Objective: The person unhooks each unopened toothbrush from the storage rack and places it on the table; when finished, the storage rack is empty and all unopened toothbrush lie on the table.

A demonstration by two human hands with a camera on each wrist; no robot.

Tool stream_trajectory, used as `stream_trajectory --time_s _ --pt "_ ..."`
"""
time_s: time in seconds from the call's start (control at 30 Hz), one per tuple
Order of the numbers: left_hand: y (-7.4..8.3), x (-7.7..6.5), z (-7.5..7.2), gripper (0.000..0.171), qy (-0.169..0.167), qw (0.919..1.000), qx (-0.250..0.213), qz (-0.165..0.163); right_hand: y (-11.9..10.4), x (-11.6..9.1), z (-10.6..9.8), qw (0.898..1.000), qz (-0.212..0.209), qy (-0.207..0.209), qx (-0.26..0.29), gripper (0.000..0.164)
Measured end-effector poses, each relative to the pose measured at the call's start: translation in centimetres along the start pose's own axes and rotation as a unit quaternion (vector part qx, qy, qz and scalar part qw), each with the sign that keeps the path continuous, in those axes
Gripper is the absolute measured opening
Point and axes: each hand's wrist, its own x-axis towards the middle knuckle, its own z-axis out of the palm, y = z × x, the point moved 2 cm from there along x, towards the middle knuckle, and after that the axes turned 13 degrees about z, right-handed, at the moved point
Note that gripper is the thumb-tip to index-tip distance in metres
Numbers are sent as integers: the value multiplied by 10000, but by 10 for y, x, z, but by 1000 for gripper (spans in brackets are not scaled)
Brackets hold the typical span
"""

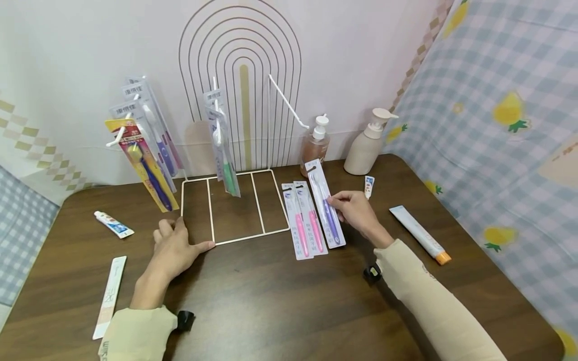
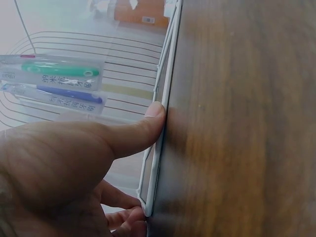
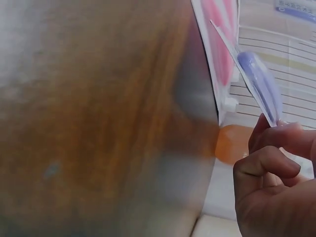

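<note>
My right hand (image 1: 356, 213) pinches the right edge of a packaged purple toothbrush (image 1: 331, 223). In the right wrist view this toothbrush (image 3: 259, 81) tilts up off the table. Just left of it lie two packaged pink toothbrushes (image 1: 301, 235), partly overlapping. My left hand (image 1: 173, 250) grips the front left corner of a white wire rack (image 1: 239, 239). Its thumb presses the front bar, as the left wrist view shows, with the other fingers curled at the corner. Packaged toothbrushes hang from the rack: a green one (image 1: 229, 178) on the middle hook, a yellow-carded one (image 1: 149, 170) foremost on the left hook.
The rack's right hook (image 1: 289, 103) holds nothing. Behind the purple toothbrush stand a brownish pump bottle (image 1: 314, 145) and a beige pump bottle (image 1: 363, 150). Small toothpaste tubes (image 1: 114, 224) lie at either side, a larger tube (image 1: 420, 233) at right. A long white packet (image 1: 110, 296) lies front left.
</note>
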Motion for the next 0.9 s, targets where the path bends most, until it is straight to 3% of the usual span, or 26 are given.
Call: stream_trajectory --time_s 0.57,0.8,0.9 --pt "19 -6 -9 124 -155 9998 -27 -157 21 4 4 9968 686 -327 -249 30" --pt "7 -3 -4 129 12 10000 7 69 21 5 5 9963 705 -412 -262 29" --pt "10 -4 -6 127 -53 10000 -10 25 22 6 6 9961 718 -417 -282 30"
